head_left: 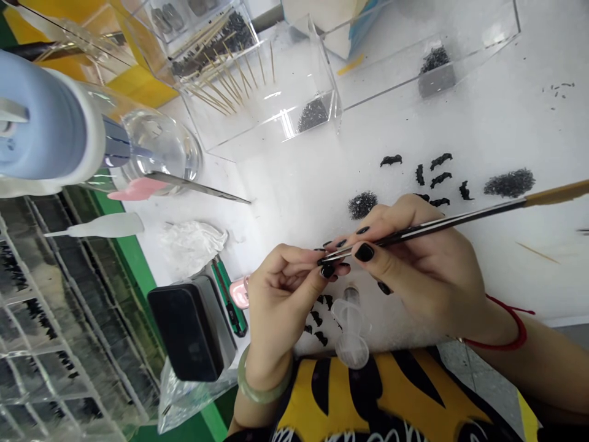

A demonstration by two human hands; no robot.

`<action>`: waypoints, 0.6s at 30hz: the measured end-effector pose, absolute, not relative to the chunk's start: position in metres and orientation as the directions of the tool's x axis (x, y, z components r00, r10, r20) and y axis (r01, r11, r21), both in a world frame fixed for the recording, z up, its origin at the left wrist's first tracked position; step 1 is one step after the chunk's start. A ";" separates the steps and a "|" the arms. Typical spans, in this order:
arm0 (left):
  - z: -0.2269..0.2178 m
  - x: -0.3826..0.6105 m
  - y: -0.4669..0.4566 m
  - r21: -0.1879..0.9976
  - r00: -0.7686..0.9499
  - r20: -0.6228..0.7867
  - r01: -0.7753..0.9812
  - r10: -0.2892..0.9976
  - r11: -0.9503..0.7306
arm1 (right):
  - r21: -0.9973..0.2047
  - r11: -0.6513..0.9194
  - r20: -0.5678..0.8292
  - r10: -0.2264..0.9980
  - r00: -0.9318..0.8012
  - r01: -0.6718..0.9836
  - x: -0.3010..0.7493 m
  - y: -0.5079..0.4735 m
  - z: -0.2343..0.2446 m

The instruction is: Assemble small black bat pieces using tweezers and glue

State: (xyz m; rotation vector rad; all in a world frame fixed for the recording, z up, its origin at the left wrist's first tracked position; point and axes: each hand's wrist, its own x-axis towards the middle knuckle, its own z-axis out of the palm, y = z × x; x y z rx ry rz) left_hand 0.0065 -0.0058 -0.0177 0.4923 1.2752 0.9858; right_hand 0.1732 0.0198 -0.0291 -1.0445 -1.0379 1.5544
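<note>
My right hand (432, 276) is closed around slim dark tweezers (483, 215) with a tan far end. Their tips reach the pinched fingertips of my left hand (280, 294). A tiny black piece (321, 261) shows there, mostly hidden by fingers and black nails. Several small black bat-like pieces (440, 179) lie beyond my right hand, and more such pieces (316, 319) lie below my fingers. Beside these rests an open clear plastic container (352, 350). A pile of glittery black bits (362, 204) sits just past my fingertips, with another dark pile (510, 183) farther right.
Clear acrylic boxes (276, 132) stand at the back, one with upright wooden sticks (230, 86). Leftward are a blue-capped bottle (46, 123), spare tweezers (202, 187), crumpled tissue (193, 245), a green cutter (229, 294) and a dark box-like object (184, 331). A toothpick (537, 252) lies right.
</note>
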 end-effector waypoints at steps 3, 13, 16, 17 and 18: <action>-0.018 0.006 -0.006 0.777 -0.027 -0.573 -0.334 0.819 0.533 | -0.952 -0.180 -0.139 0.975 -0.174 -0.249 0.174 0.019 -0.029; -0.019 0.005 -0.007 0.794 -0.033 -0.554 -0.323 0.832 0.516 | -0.945 -0.207 -0.160 0.968 -0.193 -0.255 0.175 0.020 -0.028; -0.019 0.004 -0.007 0.785 -0.015 -0.561 -0.326 0.828 0.526 | -0.946 -0.217 -0.168 0.964 -0.207 -0.242 0.176 0.021 -0.028; -0.019 0.004 -0.006 0.782 -0.008 -0.564 -0.326 0.826 0.531 | -0.947 -0.217 -0.169 0.963 -0.208 -0.236 0.176 0.021 -0.028; -0.018 0.004 -0.006 0.780 -0.006 -0.567 -0.324 0.824 0.535 | -0.947 -0.220 -0.174 0.963 -0.205 -0.232 0.176 0.021 -0.028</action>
